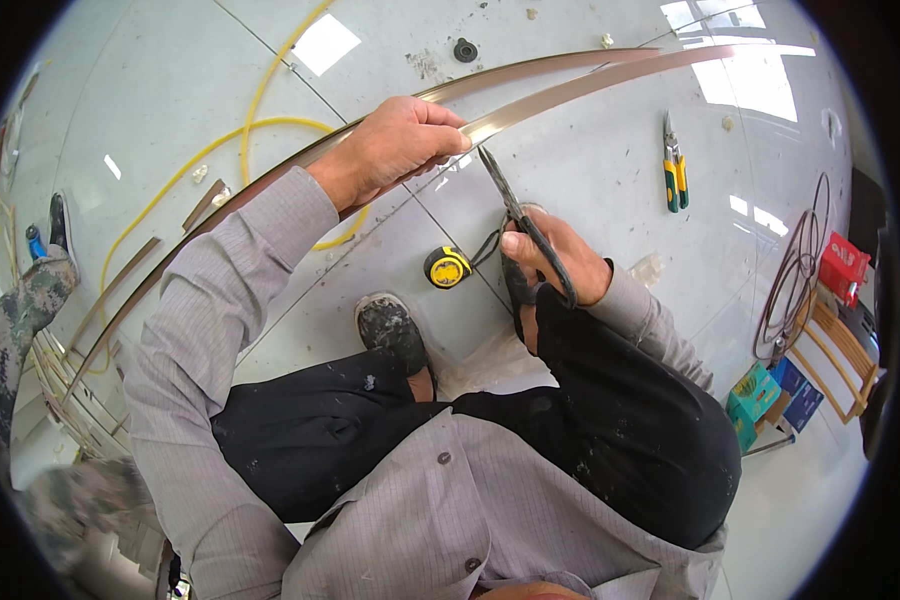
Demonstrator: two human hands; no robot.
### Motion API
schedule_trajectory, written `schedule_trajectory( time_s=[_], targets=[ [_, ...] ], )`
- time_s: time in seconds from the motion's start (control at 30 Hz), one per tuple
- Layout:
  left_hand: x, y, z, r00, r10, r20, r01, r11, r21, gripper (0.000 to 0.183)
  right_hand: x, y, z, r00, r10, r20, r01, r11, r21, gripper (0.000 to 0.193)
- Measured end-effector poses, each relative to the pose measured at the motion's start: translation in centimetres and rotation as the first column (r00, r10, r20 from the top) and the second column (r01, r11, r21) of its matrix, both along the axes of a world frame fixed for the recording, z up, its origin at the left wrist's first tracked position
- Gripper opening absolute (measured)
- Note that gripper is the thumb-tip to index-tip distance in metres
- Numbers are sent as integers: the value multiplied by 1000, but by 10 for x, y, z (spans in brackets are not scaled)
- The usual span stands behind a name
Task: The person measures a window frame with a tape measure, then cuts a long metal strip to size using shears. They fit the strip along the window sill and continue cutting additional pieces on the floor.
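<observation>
My left hand (pixel 400 150) is closed around a long bronze-coloured trim strip (pixel 580 92), pinching it between thumb and fingers. The strip runs off to the far right in a gentle curve. A second, similar trim strip (pixel 240 200) passes beneath that hand and stretches down to the left. In my right hand (pixel 565 250) is a pair of dark metal snips (pixel 500 182), gripped by the black handles. Their blade tips point up at the strip's lower edge, just right of my left fingertips; whether they touch it, I cannot tell.
A yellow-and-black tape measure (pixel 448 267) lies between my feet. Green-and-yellow-handled snips (pixel 675 165) rest to the right. A yellow hose (pixel 250 125) loops at left, near another person's camouflage-clad leg (pixel 15 320). Boxes (pixel 755 400), coiled cable (pixel 795 275) and a wooden frame (pixel 835 350) stand far right.
</observation>
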State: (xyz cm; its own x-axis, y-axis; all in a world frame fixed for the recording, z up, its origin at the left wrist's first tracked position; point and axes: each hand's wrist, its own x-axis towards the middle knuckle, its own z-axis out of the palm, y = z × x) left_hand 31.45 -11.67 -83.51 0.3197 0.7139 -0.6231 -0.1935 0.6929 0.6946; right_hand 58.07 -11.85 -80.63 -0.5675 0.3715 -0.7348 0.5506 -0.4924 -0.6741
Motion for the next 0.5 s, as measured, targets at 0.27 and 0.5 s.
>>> schedule_trajectory(
  time_s=[0.27,0.5],
  targets=[
    [3,-1,-4,999,-30,28,30,1000,-9,25,-7,5,-4,1000,-16,18,16,1000,10,57],
    [6,-3,-7,999,9,39,-10,1000,17,21,-12,9,-1,997,28,70,-31,999,35,55]
  ],
)
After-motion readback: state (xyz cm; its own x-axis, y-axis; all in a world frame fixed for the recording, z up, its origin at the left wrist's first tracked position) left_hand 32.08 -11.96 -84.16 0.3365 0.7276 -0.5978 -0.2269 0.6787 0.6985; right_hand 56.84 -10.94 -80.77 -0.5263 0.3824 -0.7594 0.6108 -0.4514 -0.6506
